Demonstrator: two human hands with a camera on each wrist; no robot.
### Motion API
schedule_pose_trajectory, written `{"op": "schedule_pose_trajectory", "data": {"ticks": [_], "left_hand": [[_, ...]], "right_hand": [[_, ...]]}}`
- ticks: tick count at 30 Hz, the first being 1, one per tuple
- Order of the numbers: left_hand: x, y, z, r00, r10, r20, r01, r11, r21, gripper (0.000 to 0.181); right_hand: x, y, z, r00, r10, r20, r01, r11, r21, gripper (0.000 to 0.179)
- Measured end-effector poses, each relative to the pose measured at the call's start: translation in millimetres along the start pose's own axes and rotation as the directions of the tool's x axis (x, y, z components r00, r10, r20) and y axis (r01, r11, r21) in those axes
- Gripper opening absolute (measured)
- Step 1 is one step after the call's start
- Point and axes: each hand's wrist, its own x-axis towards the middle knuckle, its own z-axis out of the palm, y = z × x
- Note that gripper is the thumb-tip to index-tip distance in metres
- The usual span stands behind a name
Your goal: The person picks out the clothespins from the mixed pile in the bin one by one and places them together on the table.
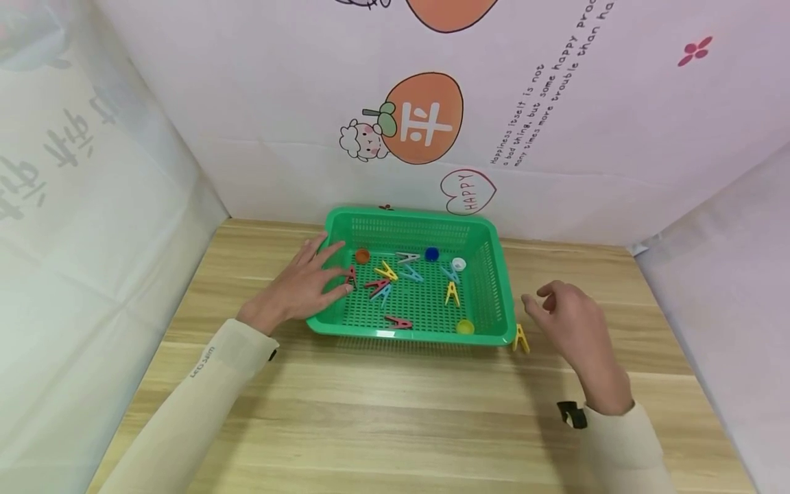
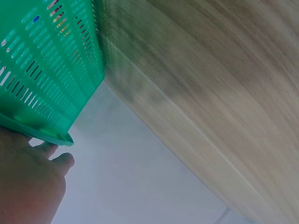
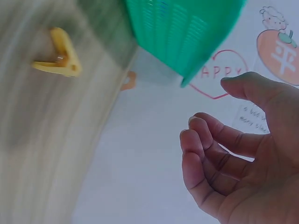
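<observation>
A green plastic basket [image 1: 395,335] sits on the wooden table against the back wall. My left hand [image 1: 302,288] lies over its left rim, fingers spread, the fingertips reaching inside near a red clothespin [image 1: 350,276]. In the left wrist view, that hand [image 2: 30,172] shows below the rim. To the right of the basket my right hand [image 1: 570,326] hovers with loosely bent fingers and nothing in them. Below it, a yellow clothespin [image 1: 520,339] lies on the table beside the basket's front right corner; the right wrist view shows this yellow clothespin [image 3: 67,52] too.
Several clothespins lie in the basket, among them a grey one [image 1: 407,257] and a yellow one [image 1: 452,293]. Round caps are there too: orange [image 1: 362,256], blue [image 1: 432,254], white [image 1: 459,264] and yellow [image 1: 465,326]. Printed sheeting [image 1: 278,171] walls the table's back and sides.
</observation>
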Motion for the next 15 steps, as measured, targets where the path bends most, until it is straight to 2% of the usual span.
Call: {"op": "schedule_pose_trajectory", "data": {"ticks": [10, 15], "left_hand": [[0.9, -1.9, 2.3, 1.0, 0.007, -0.002, -0.007, 1.0, -0.006, 0.057], [1.5, -3.7, 3.8, 1.0, 0.008, -0.002, -0.008, 1.0, -0.002, 0.058]], "right_hand": [[25.5, -45, -19, 0.993, -0.045, 0.108, 0.047, 0.999, -0.024, 0.041], [38.4, -66, -24, 0.986, -0.107, 0.131, 0.116, 0.992, -0.058, 0.039]]}}
